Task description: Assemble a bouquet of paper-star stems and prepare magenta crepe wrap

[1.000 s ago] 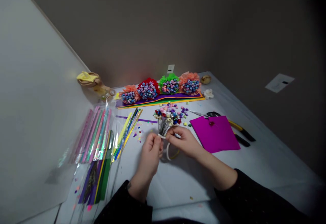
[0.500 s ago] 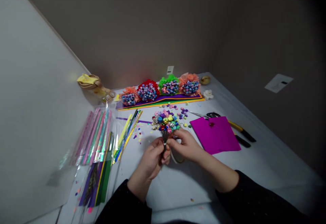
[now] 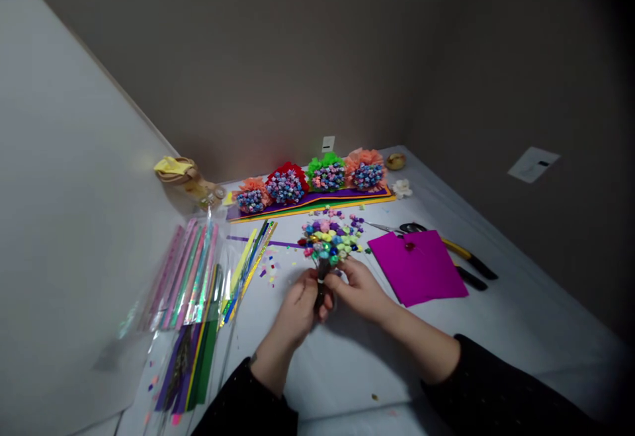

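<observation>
A bouquet of colourful paper stars (image 3: 327,239) on thin dark stems stands upright between my two hands. My left hand (image 3: 299,304) is closed around the lower stems. A narrow white band (image 3: 321,281) circles the stems just above its fingers. From the right, my right hand (image 3: 360,290) has its thumb pressed at that band, with its fingers curled behind the bunch and partly hidden. Loose paper stars (image 3: 356,223) lie on the table behind the bouquet.
Finished star bouquets (image 3: 286,183) in ruffled paper rest on coloured sheets at the back. Paper strips (image 3: 183,277) in clear bags lie left. On the right are a magenta sheet (image 3: 421,270), scissors (image 3: 411,227) and yellow-black pliers (image 3: 469,257). A wooden hand (image 3: 196,181) leans at back left.
The bouquet's head has turned and tipped slightly right in my hands. A ring-shaped roll below my right hand no longer shows clearly. Both hands stay at the stems.
</observation>
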A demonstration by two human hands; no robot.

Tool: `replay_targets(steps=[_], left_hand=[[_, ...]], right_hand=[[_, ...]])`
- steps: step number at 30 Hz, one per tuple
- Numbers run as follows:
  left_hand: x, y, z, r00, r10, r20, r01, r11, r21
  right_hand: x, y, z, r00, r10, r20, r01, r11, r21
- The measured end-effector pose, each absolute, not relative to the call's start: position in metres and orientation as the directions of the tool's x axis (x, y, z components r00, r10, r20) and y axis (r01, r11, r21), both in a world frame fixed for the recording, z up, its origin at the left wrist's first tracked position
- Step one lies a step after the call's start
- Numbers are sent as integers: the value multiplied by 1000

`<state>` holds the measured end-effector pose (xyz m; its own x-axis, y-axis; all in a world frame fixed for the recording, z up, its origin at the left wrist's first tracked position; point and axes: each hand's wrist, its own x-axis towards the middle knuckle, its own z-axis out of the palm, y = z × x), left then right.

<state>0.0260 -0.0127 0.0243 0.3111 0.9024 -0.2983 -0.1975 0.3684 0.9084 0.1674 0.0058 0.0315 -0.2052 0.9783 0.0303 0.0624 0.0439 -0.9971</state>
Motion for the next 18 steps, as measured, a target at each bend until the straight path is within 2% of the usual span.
replay_targets(steps=[4, 8, 11, 18], left_hand=[[26, -10, 21, 202, 967, -155, -54, 169, 984], [25, -8, 18, 81, 986, -148, -10, 149, 989], [26, -10, 18, 16, 986, -168, -1, 168, 986], [24, -12, 19, -14, 985, -174, -19, 174, 985]], right_hand=[[166, 8, 24, -87, 951, 297, 354, 308, -883], [164, 6, 21, -112, 896, 429, 478, 427, -767], [165, 5, 21, -107, 900, 422, 486, 418, -767], [169, 10, 27, -123, 955, 269, 372, 296, -880]])
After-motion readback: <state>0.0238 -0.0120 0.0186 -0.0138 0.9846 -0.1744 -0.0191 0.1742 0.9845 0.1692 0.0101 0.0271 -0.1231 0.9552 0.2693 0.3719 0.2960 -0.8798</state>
